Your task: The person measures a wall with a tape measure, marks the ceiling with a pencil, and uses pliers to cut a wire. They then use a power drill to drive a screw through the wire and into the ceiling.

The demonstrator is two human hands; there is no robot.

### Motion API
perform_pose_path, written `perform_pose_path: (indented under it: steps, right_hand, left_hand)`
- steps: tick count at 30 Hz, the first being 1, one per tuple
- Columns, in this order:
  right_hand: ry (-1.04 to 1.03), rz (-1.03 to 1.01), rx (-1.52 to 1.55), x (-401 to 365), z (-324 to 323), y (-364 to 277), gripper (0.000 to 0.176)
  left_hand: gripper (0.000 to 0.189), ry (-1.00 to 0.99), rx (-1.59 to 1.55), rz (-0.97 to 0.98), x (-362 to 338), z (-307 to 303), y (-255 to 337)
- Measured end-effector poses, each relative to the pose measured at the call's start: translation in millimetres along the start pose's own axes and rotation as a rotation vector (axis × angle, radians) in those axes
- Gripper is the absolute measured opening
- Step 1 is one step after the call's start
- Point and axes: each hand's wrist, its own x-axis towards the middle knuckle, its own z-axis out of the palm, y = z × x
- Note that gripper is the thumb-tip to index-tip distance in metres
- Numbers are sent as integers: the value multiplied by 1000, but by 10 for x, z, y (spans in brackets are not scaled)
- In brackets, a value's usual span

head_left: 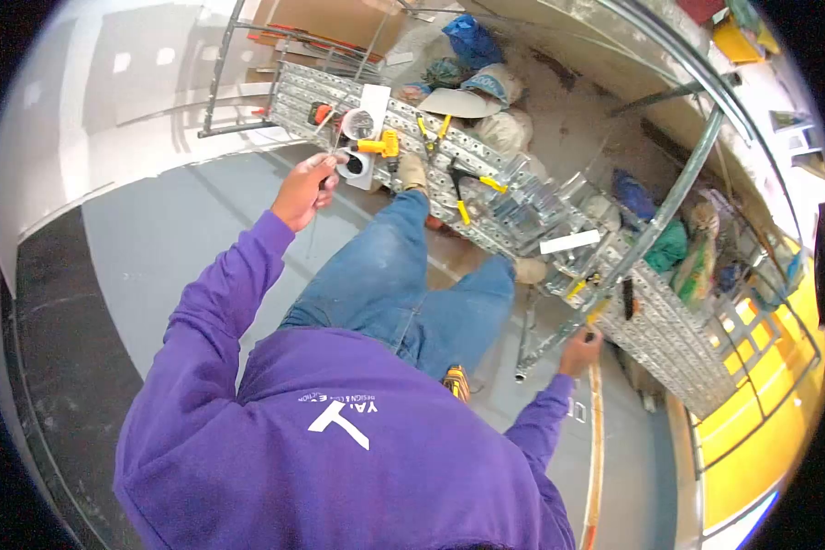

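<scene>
The left hand [304, 191] is raised at the far left, closed in a fist around a thin wire [333, 137]. The wire runs up from the fist toward the far end of the platform [293, 92], and a short length hangs below the hand, in front of the grey wall [156, 238]. The right hand [579, 352] is at the near right, closed around the lower part of a slanting metal rail [655, 225] that edges the platform. The wire appears light, thin and springy. It is likely to bend or kink at any sharp grip point and may slip through a loose fist. It is best held close to the working end, pinched between thumb and forefinger, or wrapped once around the fingers. The cut end may be sharp. The rail appears stiff, smooth and fixed, so a full wrap of the hand suits it. On the perforated platform, just beyond the left hand, lie a yellow drill [380, 145], a roll [358, 124] of what may be wire or tape, and pliers [431, 135] with yellow handles. The drill and roll are close together. Pale sacks [497, 87] and a blue bag [472, 41] lie on the ground beyond the platform.
</scene>
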Motion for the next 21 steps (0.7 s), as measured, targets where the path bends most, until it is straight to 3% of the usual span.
perform_pose_path:
  steps: [2, 3, 5, 10, 13, 14, 17, 21]
  right_hand:
    - [-196, -135, 179, -212, 26, -496, 14]
    - [-170, -366, 255, -360, -81, -1129, 13]
    - [-306, -726, 399, -590, -157, -2142, 16]
    - [-695, -1126, 508, -1300, -204, -4265, 26]
    - [-841, -1385, 438, -1637, -24, -5199, 31]
    - [-885, -1467, 404, -1748, 57, -5449, 32]
    - [-967, -1596, 307, -2092, 403, -6054, 32]
    - [-968, -1606, 237, -2530, 693, -6737, 34]
  left_hand:
    - [22, -5, 9, -73, -27, -233, -190]
    - [22, -4, 12, -103, -42, -334, -273]
    - [27, -21, -80, -149, -97, -407, -401]
    - [51, -267, -367, -274, -229, -653, -192]
    - [64, -394, -667, -276, -155, -992, -138]
    - [69, -352, -658, -216, -292, -1066, -6]
    - [66, -486, -995, -235, -234, -1714, 109]
    - [49, -367, -1172, -150, -98, -2439, 75]
